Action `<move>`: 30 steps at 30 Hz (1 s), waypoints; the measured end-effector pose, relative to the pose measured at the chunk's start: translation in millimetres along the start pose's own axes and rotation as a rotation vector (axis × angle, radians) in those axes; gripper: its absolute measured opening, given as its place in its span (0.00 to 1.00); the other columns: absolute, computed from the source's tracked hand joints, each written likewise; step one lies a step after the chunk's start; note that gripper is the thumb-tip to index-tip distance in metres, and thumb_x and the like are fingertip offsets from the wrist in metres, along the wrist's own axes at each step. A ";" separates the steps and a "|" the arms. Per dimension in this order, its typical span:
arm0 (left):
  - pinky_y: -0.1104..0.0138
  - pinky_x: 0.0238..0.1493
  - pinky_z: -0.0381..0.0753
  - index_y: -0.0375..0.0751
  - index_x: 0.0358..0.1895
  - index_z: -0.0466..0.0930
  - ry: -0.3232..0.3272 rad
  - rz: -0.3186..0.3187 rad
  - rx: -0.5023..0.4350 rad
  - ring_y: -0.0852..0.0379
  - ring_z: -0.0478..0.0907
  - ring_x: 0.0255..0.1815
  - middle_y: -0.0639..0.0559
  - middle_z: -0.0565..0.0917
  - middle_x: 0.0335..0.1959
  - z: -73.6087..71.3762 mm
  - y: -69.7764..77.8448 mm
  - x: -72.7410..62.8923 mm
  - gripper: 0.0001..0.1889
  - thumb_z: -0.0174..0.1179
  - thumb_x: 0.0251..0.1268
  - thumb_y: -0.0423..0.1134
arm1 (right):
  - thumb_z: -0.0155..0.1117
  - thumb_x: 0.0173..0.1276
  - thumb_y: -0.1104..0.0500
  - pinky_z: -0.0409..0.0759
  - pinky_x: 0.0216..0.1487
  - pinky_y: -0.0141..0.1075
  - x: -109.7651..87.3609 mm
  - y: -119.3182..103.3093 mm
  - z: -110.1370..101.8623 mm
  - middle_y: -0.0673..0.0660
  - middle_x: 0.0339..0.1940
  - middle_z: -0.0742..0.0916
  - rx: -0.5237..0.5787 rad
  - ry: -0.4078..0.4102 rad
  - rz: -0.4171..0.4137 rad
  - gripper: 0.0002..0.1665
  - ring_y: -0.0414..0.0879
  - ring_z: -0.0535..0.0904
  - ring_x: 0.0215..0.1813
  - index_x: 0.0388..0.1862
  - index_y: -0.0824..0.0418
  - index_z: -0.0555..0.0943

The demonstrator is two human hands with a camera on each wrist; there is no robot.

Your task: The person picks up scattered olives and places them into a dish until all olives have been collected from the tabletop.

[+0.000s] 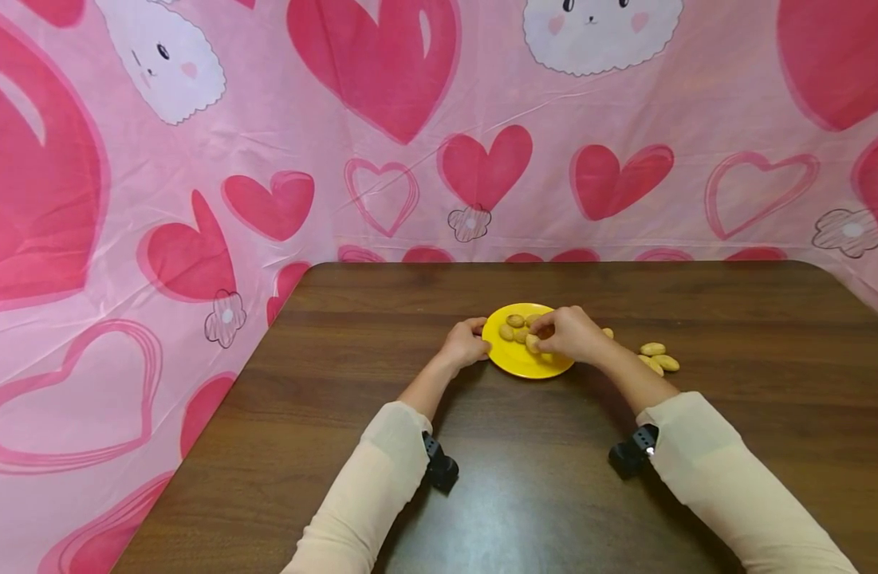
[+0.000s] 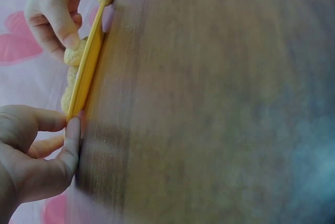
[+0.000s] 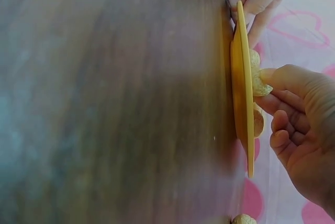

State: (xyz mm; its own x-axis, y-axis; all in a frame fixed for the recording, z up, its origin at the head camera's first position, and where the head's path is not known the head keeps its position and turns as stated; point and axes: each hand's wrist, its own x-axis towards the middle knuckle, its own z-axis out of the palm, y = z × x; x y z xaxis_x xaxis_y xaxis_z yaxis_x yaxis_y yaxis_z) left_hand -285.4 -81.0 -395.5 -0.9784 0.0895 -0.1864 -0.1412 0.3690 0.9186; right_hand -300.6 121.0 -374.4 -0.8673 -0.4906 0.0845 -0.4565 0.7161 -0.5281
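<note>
A round yellow plate (image 1: 528, 368) lies on the brown wooden table, bearing several small tan-yellow oval pieces that look like little potatoes. My left hand (image 1: 465, 344) pinches the plate's left rim, its thumb and fingers on either side of the edge in the left wrist view. Between thumb and fingers, my right hand (image 1: 576, 335) holds one potato-like piece (image 3: 259, 80) at the plate's surface. Other pieces, such as this potato-like piece (image 1: 515, 320), lie close together toward the plate's far left. My right hand partly hides the plate's right side.
To the right of the plate, a few more potato-like pieces (image 1: 653, 349) lie grouped on the table (image 1: 381, 303). Another loose piece (image 1: 608, 333) shows partly behind my right wrist. A pink heart-patterned cloth (image 1: 410, 183) hangs behind and left of the table.
</note>
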 end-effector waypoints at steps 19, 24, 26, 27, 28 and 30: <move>0.66 0.39 0.81 0.35 0.65 0.65 0.002 -0.015 0.005 0.52 0.76 0.42 0.43 0.74 0.47 0.4 0.8 -0.3 0.29 0.55 0.57 0.22 | 0.68 0.57 0.59 0.79 0.45 0.39 10.3 -6.4 3.9 0.59 0.40 0.85 0.000 -0.023 0.096 0.15 0.52 0.74 0.41 0.44 0.64 0.84; 0.67 0.38 0.81 0.35 0.65 0.65 0.006 -0.022 0.022 0.53 0.76 0.41 0.43 0.74 0.48 0.3 1.4 -0.3 0.29 0.55 0.58 0.23 | 0.68 0.58 0.59 0.80 0.43 0.38 10.5 -6.7 3.7 0.59 0.42 0.85 0.006 -0.028 0.118 0.16 0.52 0.74 0.42 0.45 0.63 0.84; 0.67 0.39 0.81 0.35 0.65 0.65 0.007 -0.023 0.025 0.53 0.76 0.41 0.43 0.74 0.48 0.3 1.5 -0.4 0.29 0.55 0.58 0.23 | 0.68 0.58 0.60 0.80 0.43 0.38 10.2 -7.2 3.5 0.60 0.43 0.85 0.006 -0.028 0.117 0.16 0.52 0.74 0.41 0.45 0.64 0.84; 0.67 0.39 0.81 0.35 0.65 0.65 0.006 -0.024 0.025 0.53 0.76 0.41 0.43 0.74 0.48 0.4 1.7 -0.4 0.29 0.55 0.58 0.23 | 0.68 0.58 0.60 0.80 0.43 0.37 10.0 -7.5 3.4 0.60 0.43 0.85 0.006 -0.027 0.114 0.16 0.52 0.74 0.42 0.45 0.64 0.84; 0.67 0.39 0.81 0.35 0.65 0.65 0.004 -0.023 0.021 0.53 0.76 0.41 0.43 0.74 0.48 0.4 1.6 -0.4 0.29 0.55 0.58 0.23 | 0.68 0.58 0.60 0.80 0.43 0.37 9.8 -7.7 3.4 0.59 0.42 0.85 0.004 -0.026 0.112 0.16 0.52 0.74 0.41 0.45 0.64 0.84; 0.67 0.39 0.81 0.35 0.65 0.65 0.002 -0.022 0.014 0.53 0.76 0.41 0.43 0.74 0.47 0.5 1.6 -0.2 0.29 0.55 0.58 0.22 | 0.68 0.58 0.60 0.80 0.43 0.38 9.4 -8.0 3.3 0.60 0.42 0.85 0.004 -0.023 0.105 0.16 0.52 0.74 0.41 0.45 0.64 0.84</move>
State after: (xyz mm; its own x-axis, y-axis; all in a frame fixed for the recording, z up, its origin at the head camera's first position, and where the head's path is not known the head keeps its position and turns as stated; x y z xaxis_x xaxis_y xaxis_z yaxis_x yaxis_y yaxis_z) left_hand -285.3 -80.0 -394.2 -0.9753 0.0789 -0.2061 -0.1611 0.3837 0.9093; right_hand -304.4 109.0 -372.1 -0.9055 -0.4242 0.0088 -0.3622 0.7621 -0.5367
